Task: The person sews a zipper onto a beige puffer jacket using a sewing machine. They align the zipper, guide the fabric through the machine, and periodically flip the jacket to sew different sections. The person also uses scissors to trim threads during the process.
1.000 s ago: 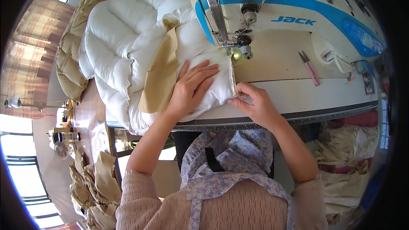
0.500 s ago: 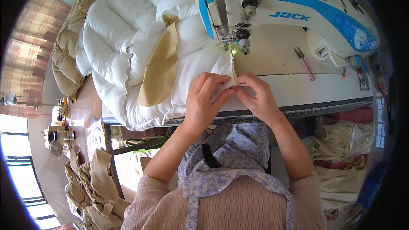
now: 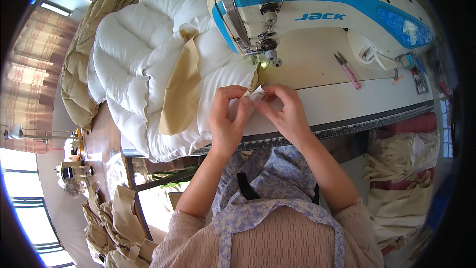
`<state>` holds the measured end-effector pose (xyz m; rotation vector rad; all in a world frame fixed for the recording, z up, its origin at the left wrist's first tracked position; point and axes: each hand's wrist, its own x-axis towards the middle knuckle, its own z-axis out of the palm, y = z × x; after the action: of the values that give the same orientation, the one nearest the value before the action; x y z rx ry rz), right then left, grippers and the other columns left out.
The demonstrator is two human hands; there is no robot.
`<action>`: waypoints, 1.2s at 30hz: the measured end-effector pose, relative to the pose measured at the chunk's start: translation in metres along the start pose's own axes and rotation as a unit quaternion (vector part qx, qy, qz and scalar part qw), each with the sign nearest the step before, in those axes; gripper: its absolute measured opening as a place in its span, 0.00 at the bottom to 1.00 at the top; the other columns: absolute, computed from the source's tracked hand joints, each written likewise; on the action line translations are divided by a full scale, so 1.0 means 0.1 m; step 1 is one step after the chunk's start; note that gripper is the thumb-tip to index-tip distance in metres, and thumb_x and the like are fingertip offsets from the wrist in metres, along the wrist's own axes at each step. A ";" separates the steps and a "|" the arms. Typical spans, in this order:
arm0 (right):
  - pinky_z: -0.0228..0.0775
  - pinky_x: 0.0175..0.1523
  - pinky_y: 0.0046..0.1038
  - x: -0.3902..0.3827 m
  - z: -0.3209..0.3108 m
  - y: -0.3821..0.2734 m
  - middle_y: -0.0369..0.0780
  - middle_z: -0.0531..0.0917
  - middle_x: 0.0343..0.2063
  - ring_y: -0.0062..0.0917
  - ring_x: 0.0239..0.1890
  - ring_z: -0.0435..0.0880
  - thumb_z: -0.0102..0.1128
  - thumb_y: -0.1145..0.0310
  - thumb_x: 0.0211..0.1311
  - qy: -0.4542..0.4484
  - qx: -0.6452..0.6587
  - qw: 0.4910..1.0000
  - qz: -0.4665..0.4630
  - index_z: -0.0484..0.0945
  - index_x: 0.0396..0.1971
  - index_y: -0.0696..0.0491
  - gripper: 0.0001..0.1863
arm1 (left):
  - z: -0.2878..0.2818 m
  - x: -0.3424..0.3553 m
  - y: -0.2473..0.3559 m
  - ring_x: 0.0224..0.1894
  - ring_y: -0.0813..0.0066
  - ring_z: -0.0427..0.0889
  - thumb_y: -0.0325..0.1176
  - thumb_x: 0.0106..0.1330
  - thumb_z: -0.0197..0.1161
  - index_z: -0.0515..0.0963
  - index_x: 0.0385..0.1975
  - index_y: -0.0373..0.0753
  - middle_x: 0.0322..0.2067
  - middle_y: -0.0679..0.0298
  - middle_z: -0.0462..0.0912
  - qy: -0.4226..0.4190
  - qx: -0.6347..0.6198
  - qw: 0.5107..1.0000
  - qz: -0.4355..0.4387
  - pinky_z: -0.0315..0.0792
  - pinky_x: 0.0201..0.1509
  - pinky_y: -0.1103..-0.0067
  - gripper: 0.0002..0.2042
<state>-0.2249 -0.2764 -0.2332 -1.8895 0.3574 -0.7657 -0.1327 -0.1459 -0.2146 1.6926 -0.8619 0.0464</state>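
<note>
A white padded quilted piece [image 3: 126,44] lies puffed up left of the sewing machine [image 3: 317,2], its right edge running under the needle area. A narrow beige fabric edge [image 3: 255,78] shows just in front of the presser foot. My left hand [image 3: 228,119] pinches this edge between thumb and fingers. From the other side my right hand [image 3: 283,110] pinches the same edge, where a small white fold [image 3: 258,90] sticks up between both hands. On the padding lies a long beige fabric panel [image 3: 181,87]. The needle tip is too small to make out.
Pink-handled thread snips [image 3: 350,73] lie on the machine bed to the right. A measuring rule [image 3: 317,134] runs along the table's front edge. Beige fabric pieces [image 3: 121,218] are heaped low at left, and bagged cloth [image 3: 404,156] sits low at right.
Between my fingers the fabric edge has been turned, so a white fold now stands up and more beige shows near the presser foot. The whole view has shifted slightly.
</note>
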 end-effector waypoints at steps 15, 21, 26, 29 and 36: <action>0.73 0.47 0.20 0.03 0.05 0.04 0.33 0.83 0.36 0.15 0.37 0.80 0.67 0.74 0.66 -0.055 0.212 0.973 0.075 0.81 0.43 0.58 0.08 | -0.01 -0.02 0.03 0.42 0.67 0.81 0.23 0.67 0.66 0.79 0.41 0.34 0.39 0.58 0.82 0.016 0.063 0.998 0.011 0.75 0.49 0.75 0.06; 0.72 0.47 0.17 0.14 0.00 0.11 0.30 0.82 0.39 0.11 0.41 0.79 0.65 0.73 0.69 -0.103 0.353 0.920 0.133 0.80 0.45 0.57 0.08 | -0.02 -0.02 0.02 0.39 0.76 0.80 0.27 0.71 0.64 0.79 0.41 0.35 0.37 0.63 0.82 0.020 -0.002 0.995 -0.102 0.73 0.45 0.80 0.04; 0.73 0.48 0.17 0.17 0.05 0.07 0.32 0.84 0.38 0.12 0.41 0.80 0.66 0.72 0.69 -0.098 0.391 0.903 0.148 0.79 0.45 0.59 0.10 | -0.03 0.01 0.00 0.38 0.76 0.79 0.28 0.71 0.65 0.80 0.40 0.36 0.34 0.65 0.83 0.027 -0.015 0.992 -0.122 0.72 0.44 0.81 0.04; 0.74 0.48 0.17 0.19 0.04 0.06 0.32 0.83 0.37 0.11 0.41 0.80 0.67 0.73 0.68 -0.117 0.363 0.913 0.144 0.79 0.43 0.59 0.09 | -0.03 0.02 0.01 0.38 0.74 0.78 0.28 0.70 0.66 0.81 0.39 0.37 0.34 0.66 0.84 0.025 0.057 0.997 -0.042 0.71 0.45 0.79 0.03; 0.74 0.48 0.17 0.27 0.03 0.11 0.31 0.83 0.37 0.11 0.40 0.80 0.69 0.74 0.66 -0.085 0.413 0.899 0.120 0.80 0.41 0.57 0.08 | -0.06 0.08 0.06 0.39 0.70 0.76 0.28 0.68 0.68 0.82 0.38 0.38 0.35 0.66 0.85 0.012 0.012 0.993 -0.120 0.69 0.49 0.76 0.03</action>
<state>-0.2013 -0.2942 -0.2347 -1.0672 0.1131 -0.4648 -0.1277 -0.1452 -0.2035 1.8032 -0.6365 -0.0862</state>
